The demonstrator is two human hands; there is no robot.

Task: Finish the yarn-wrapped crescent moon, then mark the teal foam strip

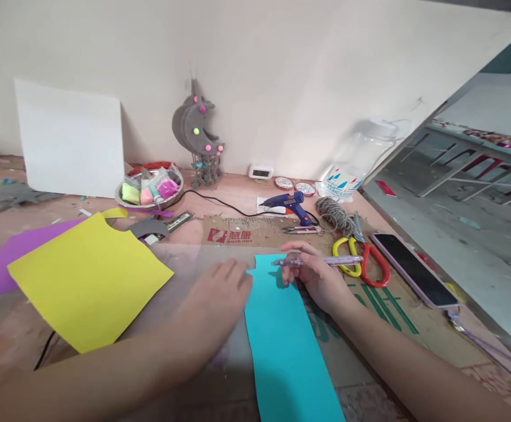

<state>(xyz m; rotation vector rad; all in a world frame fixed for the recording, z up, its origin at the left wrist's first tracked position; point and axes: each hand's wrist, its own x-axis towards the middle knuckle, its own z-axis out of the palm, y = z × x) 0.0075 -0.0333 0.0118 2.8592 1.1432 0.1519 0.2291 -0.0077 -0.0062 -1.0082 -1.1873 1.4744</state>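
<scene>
A long turquoise sheet of paper or thin foam lies in front of me, a small notch at its top left corner. My right hand is over its upper right part, closed on a clear purple-tinted pen whose tip points left above the sheet. The index finger is raised off the pen. My left hand is at the sheet's upper left edge, blurred by motion. Its fingertips are close to the notched corner; whether they pinch it cannot be made out. A yellow sheet lies left, overlapping a purple sheet.
Scissors with yellow and red handles, a phone, grey yarn and a blue glue gun lie right. Behind stand a metal bowl of clay packs, a white board and a plastic jar. A grey moon ornament hangs on the wall.
</scene>
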